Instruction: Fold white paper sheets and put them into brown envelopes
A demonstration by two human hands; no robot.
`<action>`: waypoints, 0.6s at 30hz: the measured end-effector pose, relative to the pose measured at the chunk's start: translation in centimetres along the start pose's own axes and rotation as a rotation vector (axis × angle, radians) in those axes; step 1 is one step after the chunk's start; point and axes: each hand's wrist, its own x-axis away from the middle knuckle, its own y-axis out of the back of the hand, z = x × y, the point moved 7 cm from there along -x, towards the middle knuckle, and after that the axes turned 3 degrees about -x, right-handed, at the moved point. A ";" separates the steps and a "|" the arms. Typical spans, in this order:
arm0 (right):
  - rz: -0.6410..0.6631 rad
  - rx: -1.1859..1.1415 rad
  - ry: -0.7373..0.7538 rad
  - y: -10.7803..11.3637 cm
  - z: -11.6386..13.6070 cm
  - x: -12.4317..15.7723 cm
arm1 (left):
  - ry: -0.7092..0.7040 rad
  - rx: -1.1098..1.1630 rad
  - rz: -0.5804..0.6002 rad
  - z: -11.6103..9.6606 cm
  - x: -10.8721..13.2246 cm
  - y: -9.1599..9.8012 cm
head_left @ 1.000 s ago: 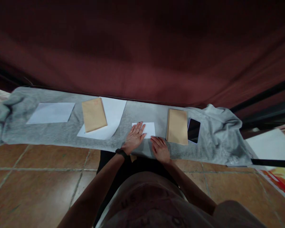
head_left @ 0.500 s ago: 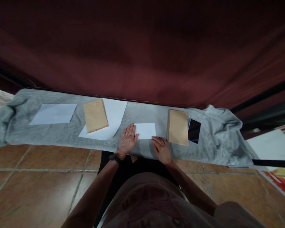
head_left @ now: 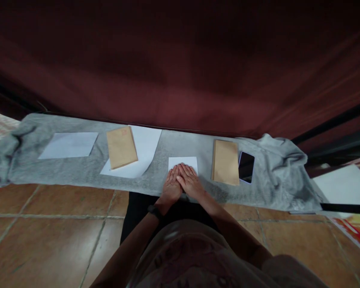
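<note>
Laying left hand [head_left: 170, 187] and right hand [head_left: 192, 185] flat, side by side, a little below the frame's centre, palms down, fingers [head_left: 189, 171] stretched upward, touching at inner edges. Reaching with left arm [head_left: 133, 246] from the bottom, slanting rightward; with right arm [head_left: 228, 224] from lower right, slanting leftward.

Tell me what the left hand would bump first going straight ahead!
The left hand, past the white rectangular paper and fuzzy grey cloth, would probably meet the dark red fabric; depth is unclear.
</note>
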 end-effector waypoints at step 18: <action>-0.179 0.118 -0.114 1.5 -2.9 3.5 | 0.161 -0.018 -0.147 2.1 2.1 2.1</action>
